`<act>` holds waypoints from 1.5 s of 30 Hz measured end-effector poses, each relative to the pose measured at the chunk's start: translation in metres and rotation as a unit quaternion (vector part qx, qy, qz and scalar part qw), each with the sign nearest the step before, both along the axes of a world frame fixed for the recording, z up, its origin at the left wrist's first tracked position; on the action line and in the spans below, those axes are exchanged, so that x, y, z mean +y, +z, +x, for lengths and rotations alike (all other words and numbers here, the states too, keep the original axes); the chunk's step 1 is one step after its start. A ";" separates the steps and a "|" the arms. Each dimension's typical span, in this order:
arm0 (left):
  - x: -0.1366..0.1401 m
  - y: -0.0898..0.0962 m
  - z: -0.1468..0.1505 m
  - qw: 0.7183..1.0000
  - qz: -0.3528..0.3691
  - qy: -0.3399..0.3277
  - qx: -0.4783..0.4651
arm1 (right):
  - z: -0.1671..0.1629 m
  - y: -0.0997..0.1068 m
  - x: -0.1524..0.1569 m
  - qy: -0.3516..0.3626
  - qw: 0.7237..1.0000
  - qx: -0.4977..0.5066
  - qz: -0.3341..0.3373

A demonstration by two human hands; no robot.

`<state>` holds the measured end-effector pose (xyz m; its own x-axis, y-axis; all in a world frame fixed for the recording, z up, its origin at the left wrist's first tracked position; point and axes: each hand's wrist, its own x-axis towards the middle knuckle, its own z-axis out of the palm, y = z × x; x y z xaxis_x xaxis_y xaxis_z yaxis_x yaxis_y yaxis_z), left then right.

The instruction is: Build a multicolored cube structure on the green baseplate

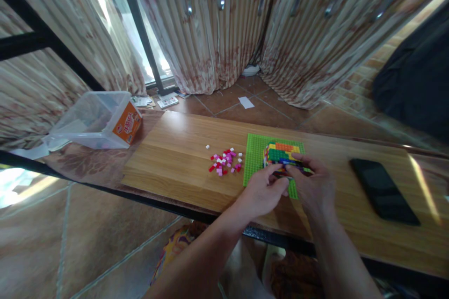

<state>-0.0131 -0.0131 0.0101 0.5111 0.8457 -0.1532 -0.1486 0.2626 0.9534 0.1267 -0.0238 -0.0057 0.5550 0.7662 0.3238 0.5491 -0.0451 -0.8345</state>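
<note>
A block-shaped build of coloured toy bricks (278, 154), with orange, yellow, green and blue on top, rests on a green studded baseplate (253, 154). My left hand (264, 191) is at the build's front left, its fingers closed against the near side. From the right, my right hand (315, 182) wraps its fingers and thumb around the near right corner. Both hands hide the front of the build, so any small brick between the fingertips cannot be made out. Left of the baseplate lies a loose pile of pink, red and white bricks (224, 161).
A black phone (384, 191) lies to the right on the wooden tabletop (175, 159). At the far left stands a clear plastic box (91, 135) with an orange label. Patterned curtains (210, 37) hang beyond the table, and a dark bar crosses overhead.
</note>
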 end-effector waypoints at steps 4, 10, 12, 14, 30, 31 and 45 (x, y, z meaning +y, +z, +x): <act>0.005 0.023 -0.011 0.972 -0.190 0.052 -0.130 | -0.006 0.014 -0.007 -0.016 0.996 -0.073 0.038; 0.018 0.038 -0.029 0.894 -0.319 0.085 -0.303 | -0.032 0.039 -0.016 0.135 0.977 -0.121 0.109; 0.020 0.039 -0.031 0.890 -0.312 0.089 -0.321 | -0.037 0.040 -0.018 0.188 0.967 -0.151 0.087; 0.020 0.039 -0.031 0.891 -0.304 0.090 -0.327 | -0.038 0.039 -0.018 0.206 0.958 -0.185 0.079; 0.014 0.037 -0.025 0.926 -0.232 0.118 -0.273 | -0.024 0.033 -0.015 0.127 0.962 -0.225 0.084; 0.014 0.036 -0.025 0.937 -0.214 0.134 -0.241 | -0.016 0.034 -0.015 0.103 0.966 -0.222 0.085; 0.007 0.001 -0.013 0.981 0.147 0.026 0.123 | 0.013 0.022 -0.012 0.134 0.933 -0.331 0.033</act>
<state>-0.0265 -0.0062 0.0110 0.4449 0.8955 -0.0115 0.0887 -0.0313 0.9956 0.1394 -0.0363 0.0164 0.0068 0.8150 0.5794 0.9297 0.2083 -0.3038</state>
